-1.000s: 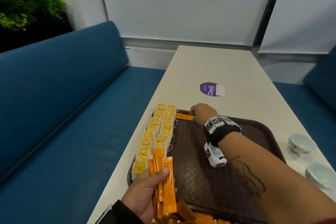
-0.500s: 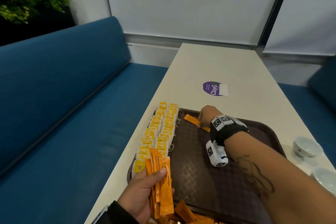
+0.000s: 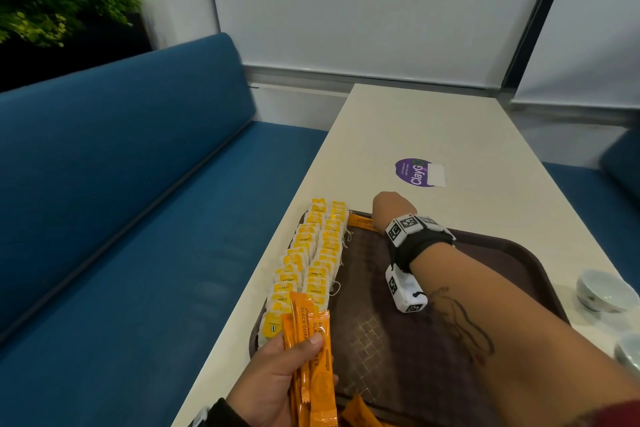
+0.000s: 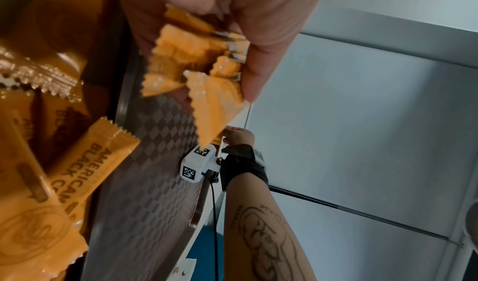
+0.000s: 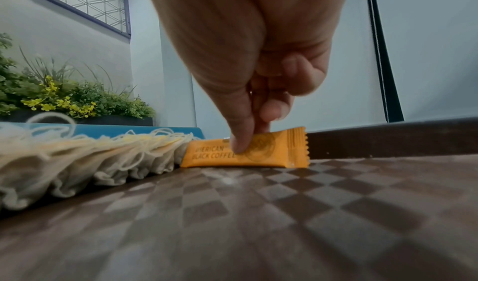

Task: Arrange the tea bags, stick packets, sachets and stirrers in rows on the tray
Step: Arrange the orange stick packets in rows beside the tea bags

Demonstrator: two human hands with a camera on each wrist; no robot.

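Observation:
A brown tray lies on the white table. Two rows of yellow tea bags run along its left side. At the far rim my right hand pinches one orange stick packet between thumb and fingers. The packet lies flat on the tray, its end against the tea bags. In the head view this packet shows just left of the right hand. My left hand grips a bundle of orange stick packets over the tray's near left corner. More loose packets lie at the near edge.
Two small white bowls stand on the table right of the tray. A purple sticker lies beyond the tray. A blue bench runs along the table's left side, with a plant behind it.
My right hand held the packet slanted a little way in from the rim half a second ago; now it lies along the far rim beside the tea bags. The left hand keeps its bundle.

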